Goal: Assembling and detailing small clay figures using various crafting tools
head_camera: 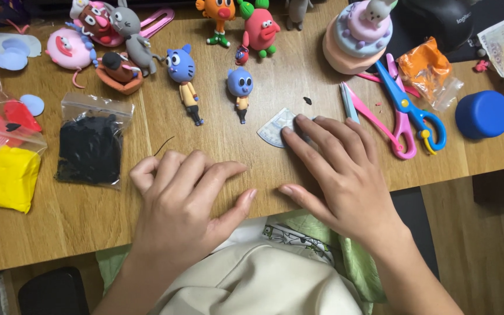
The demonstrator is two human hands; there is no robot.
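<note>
Wooden desk (88, 221), clay figures (185, 81), scissors (406, 111)

Blue-handled scissors (406, 108) lie beside pink scissors (380, 119) on the wooden table (77, 216). A blue round lid (483, 114), perhaps a tub, sits right; bagged black clay (90, 146) lies left.

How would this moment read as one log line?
left hand: flat on table | right hand: fingertips on small protractor | scissors: untouched
</note>
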